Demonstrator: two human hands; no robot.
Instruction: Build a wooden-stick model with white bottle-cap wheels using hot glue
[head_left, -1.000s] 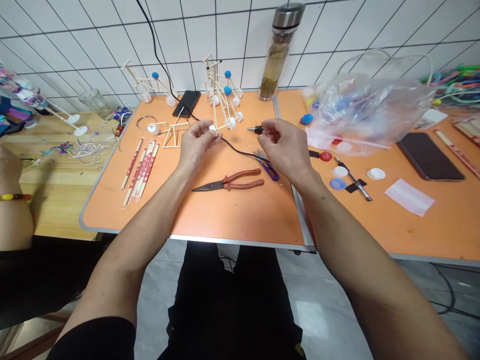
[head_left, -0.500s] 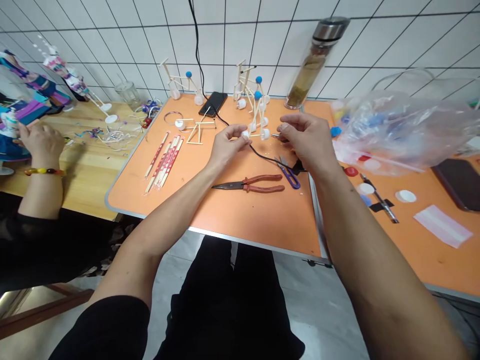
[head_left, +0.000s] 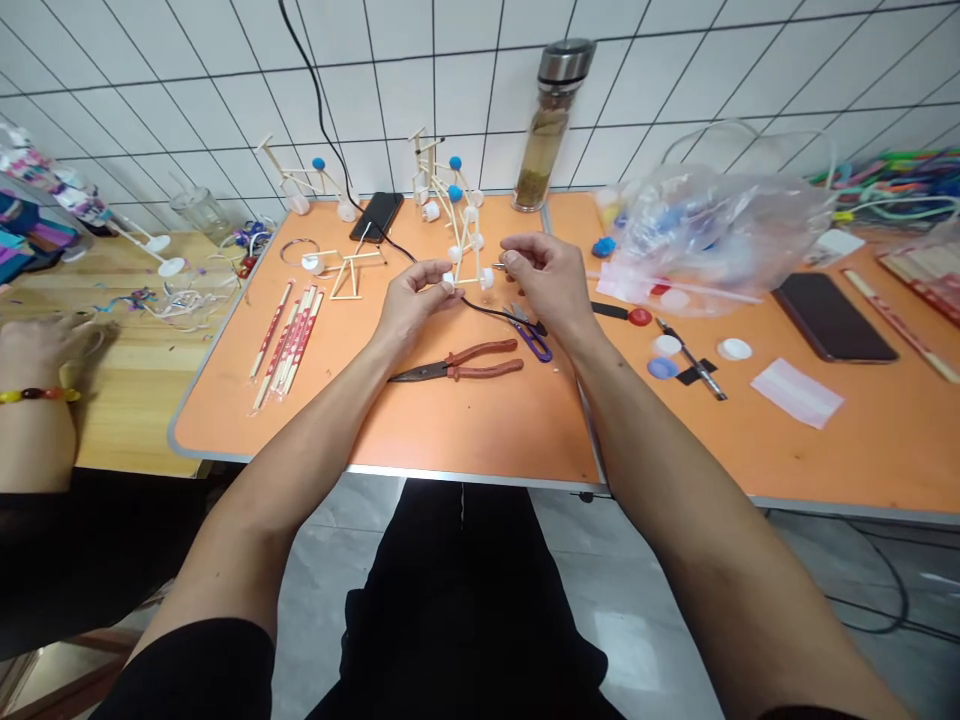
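Note:
My left hand (head_left: 414, 300) pinches a white cap at one end of a small stick model (head_left: 470, 281). Thin pale sticks form its frame, with white round caps at the corners. Close by on the right, my right hand (head_left: 549, 285) is closed around a slim tool with a metal tip (head_left: 499, 266); most of it is hidden by the fingers. That tip points at the model's right-hand cap, and I cannot tell whether they touch. A black cord (head_left: 480, 307) runs below both hands. Red-handled pliers (head_left: 457, 364) and purple scissors (head_left: 531, 335) lie nearer me.
Stick models with blue balls (head_left: 454, 192), a phone (head_left: 379, 216) and a glass bottle (head_left: 544, 140) stand along the wall. Wrapped chopsticks (head_left: 294, 340) lie left. A plastic bag (head_left: 720, 230), caps (head_left: 733, 349) and another phone (head_left: 834, 316) are right. A co-worker's hand (head_left: 41, 350) rests far left.
My view has turned right, so the table appears shifted left. Both my hands keep their grips beside the model. The co-worker's hand has come down onto the wooden table.

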